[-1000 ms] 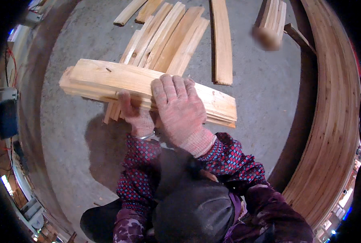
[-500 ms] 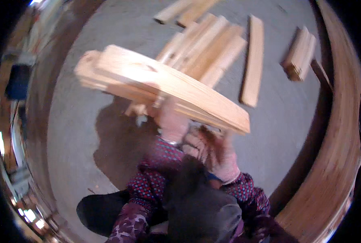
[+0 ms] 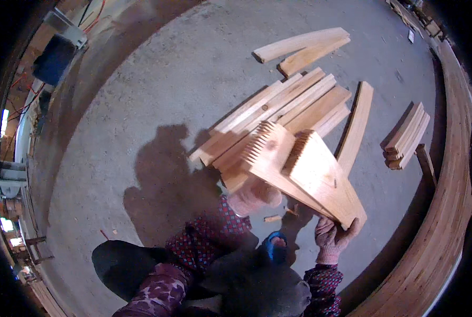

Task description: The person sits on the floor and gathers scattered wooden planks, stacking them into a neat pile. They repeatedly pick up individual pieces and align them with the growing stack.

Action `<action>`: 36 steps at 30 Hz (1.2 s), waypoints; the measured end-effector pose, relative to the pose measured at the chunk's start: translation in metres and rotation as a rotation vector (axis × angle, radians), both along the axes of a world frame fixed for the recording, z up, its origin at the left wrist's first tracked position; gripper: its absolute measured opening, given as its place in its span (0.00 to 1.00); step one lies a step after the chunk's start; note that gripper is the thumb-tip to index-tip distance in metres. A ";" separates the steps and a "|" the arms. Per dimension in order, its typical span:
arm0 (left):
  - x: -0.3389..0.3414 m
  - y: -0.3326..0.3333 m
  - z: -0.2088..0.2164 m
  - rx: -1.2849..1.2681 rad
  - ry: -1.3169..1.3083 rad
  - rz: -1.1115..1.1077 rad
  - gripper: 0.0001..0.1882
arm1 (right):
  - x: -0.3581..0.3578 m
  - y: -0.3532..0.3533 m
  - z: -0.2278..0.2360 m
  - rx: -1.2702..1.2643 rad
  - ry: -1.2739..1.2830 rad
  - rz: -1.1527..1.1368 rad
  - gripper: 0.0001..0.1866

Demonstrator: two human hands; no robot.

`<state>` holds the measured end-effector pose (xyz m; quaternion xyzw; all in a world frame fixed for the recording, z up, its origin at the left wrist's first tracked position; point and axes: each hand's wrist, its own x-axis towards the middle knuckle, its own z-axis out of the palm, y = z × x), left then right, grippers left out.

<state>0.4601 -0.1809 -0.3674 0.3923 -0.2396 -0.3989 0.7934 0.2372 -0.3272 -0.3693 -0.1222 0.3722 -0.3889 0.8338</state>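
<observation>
Two pale wooden boards (image 3: 320, 169) are tilted above the floor, their upper left ends cut into rows of teeth. My right hand (image 3: 335, 239), in a pinkish work glove, is closed around their lower right ends, with the thumb along the edge. My left hand (image 3: 254, 196), gloved the same way, is beside the lower edge of the boards near the toothed ends. Motion smears it and its fingers are partly hidden, so I cannot see whether it grips. Behind the held boards, several more boards (image 3: 270, 108) lie side by side on the floor.
Two boards (image 3: 302, 45) lie farther off, and a single board (image 3: 358, 121) rests to the right. A small stack of wood pieces (image 3: 406, 134) sits near a long wooden beam (image 3: 431, 211) at the right. Wood scraps (image 3: 273, 218) lie by my blue shoe (image 3: 276, 247).
The held boards have swung from lying crosswise to sloping with toothed ends showing. My right hand has moved right to their end. My left hand is now lower and apart from the right.
</observation>
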 end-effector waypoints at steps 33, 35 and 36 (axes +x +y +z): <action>-0.026 0.015 -0.031 0.107 0.401 0.205 0.24 | 0.295 -0.196 0.162 -2.634 1.141 0.326 0.32; -0.021 0.004 -0.013 0.070 0.584 0.250 0.25 | 0.313 -0.169 0.171 -2.471 0.992 0.169 0.35; -0.019 0.018 -0.010 0.076 0.555 0.304 0.26 | 0.301 -0.102 0.168 -2.122 1.011 0.519 0.37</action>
